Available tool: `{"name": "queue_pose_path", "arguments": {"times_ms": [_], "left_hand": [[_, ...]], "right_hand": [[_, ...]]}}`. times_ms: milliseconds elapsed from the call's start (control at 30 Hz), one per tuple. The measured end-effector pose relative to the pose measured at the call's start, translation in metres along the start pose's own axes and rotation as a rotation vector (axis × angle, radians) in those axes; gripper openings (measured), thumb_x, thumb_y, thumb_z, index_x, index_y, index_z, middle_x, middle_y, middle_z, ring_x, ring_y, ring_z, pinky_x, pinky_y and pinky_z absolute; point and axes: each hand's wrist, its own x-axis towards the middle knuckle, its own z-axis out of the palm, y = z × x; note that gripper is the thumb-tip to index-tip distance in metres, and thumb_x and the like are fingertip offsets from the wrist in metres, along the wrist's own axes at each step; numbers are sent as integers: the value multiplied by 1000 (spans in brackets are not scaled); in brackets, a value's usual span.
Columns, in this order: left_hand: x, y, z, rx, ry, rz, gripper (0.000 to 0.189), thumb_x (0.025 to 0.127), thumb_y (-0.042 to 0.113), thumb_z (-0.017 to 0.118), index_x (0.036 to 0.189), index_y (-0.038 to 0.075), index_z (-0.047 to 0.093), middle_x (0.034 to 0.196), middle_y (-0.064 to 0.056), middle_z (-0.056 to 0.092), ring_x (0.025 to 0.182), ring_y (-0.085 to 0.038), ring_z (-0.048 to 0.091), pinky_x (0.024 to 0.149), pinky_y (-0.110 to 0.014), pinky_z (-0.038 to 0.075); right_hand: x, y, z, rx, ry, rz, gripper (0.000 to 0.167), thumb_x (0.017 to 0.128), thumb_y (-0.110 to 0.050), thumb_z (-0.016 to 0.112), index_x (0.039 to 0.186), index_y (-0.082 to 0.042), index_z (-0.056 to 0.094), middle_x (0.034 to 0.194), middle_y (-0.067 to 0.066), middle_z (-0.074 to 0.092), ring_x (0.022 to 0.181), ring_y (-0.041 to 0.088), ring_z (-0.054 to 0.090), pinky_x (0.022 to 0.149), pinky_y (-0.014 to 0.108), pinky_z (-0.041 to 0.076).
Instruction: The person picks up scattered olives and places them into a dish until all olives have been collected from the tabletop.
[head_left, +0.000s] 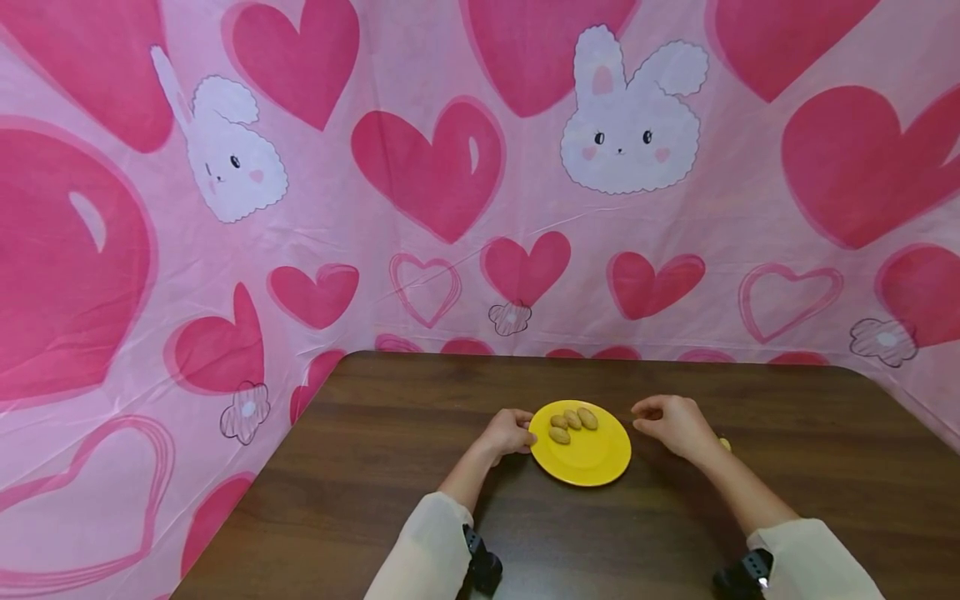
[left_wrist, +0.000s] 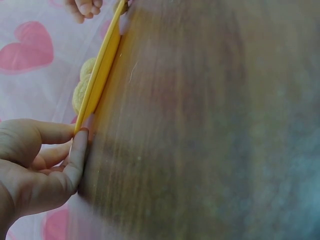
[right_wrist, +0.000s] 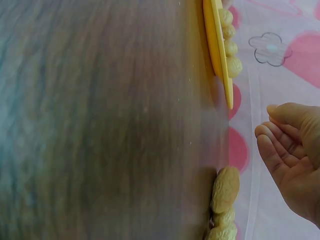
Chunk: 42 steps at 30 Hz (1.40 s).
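Note:
A round yellow plate (head_left: pixel 581 468) sits on the dark wooden table, with several small tan ovals (head_left: pixel 558 435), wrinkled like nuts or dried fruit, toward its far left side. My left hand (head_left: pixel 510 432) pinches the plate's left rim. The left wrist view shows fingers of that hand (left_wrist: pixel 45 160) on both faces of the yellow rim (left_wrist: pixel 102 62). Just off the plate's right edge, my right hand (head_left: pixel 671 423) hovers above the table. Its fingers (right_wrist: pixel 274 150) are loosely curved with nothing between them.
More tan ovals (right_wrist: pixel 225 190) lie on the table below the right hand; in the head view my right forearm mostly hides them, and one yellowish bit (head_left: pixel 724 444) peeks out. A pink cloth (head_left: pixel 525 200) with hearts and rabbits hangs behind the table's far edge.

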Motion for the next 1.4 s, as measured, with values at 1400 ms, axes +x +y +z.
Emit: {"name": "queue_pose_path", "arguments": {"times_ms": [1400], "left_hand": [[1, 0, 0, 16, -7, -6, 35, 83, -9, 60, 118, -9, 57, 90, -9, 58, 80, -19, 62, 69, -32, 56]], "right_hand": [[-7, 34, -19, -151, -53, 184, 14, 77, -10, 70, 84, 2, 70, 78, 10, 66, 74, 28, 56, 68, 44, 48]]}}
